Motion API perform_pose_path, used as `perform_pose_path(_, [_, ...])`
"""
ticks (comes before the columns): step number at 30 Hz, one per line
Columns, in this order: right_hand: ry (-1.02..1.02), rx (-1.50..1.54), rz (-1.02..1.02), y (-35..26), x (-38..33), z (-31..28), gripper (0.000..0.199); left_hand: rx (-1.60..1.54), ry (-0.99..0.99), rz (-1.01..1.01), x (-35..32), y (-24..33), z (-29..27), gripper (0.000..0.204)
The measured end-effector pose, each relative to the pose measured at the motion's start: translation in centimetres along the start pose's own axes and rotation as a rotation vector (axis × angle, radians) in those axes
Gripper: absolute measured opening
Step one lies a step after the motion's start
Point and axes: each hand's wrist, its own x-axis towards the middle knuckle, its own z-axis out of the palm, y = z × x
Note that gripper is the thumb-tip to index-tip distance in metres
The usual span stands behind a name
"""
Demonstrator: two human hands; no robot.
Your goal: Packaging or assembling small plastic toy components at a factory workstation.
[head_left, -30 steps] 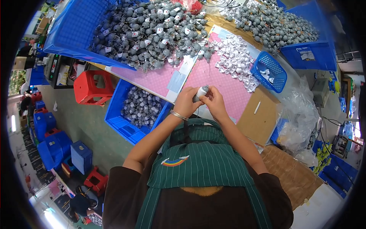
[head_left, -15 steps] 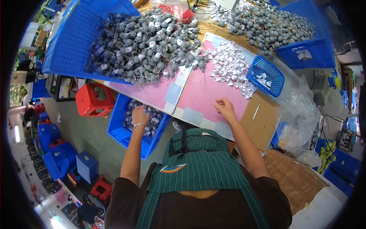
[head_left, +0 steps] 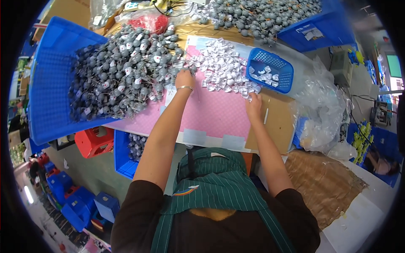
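At the right edge of a heap of grey ball-shaped parts with thin stems [head_left: 126, 71], my left hand [head_left: 184, 79] closes its fingers on one grey part; the fingertips are partly hidden. A silvery bracelet circles that wrist. My right hand [head_left: 254, 105] is at the near right edge of a spread of small white folded pieces [head_left: 221, 63], its fingers pinched on one of them. Pink patterned matting [head_left: 215, 114] lies under both arms. Beyond the right hand stands a blue perforated basket [head_left: 287, 80] with several white pieces inside.
A large blue crate [head_left: 50, 92] lies tipped at the left, behind the grey heap. Below the table edge are a red stool [head_left: 95, 142] and a blue bin [head_left: 122, 158] of grey parts. A white pen [head_left: 266, 116] rests on cardboard [head_left: 274, 130]. Clear plastic bags [head_left: 322, 105] crowd the right.
My left hand has left the blue bin below the table and reached up to the grey heap. My right hand has moved forward to the white pieces. The view has shifted.
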Motion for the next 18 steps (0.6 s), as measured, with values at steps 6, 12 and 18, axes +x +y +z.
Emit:
perform_pose_path(6, [-0.120,-0.073,-0.064,0.5,-1.9,-0.6,0.032,0.076,-0.155,-0.156,1.2,1.4,0.2,0.028])
perform_pose_path(12, [-0.154,-0.082,0.019,1.4,-3.9,-0.6,0.028,-0.154,-0.249,-0.144,-2.1,-2.0,1.2,0.043])
perform_pose_path(18, [-0.505,0.973,0.445,-4.3,-5.5,-2.4,0.018,-0.888,-0.332,-0.372,-8.3,-6.1,1.5,0.051])
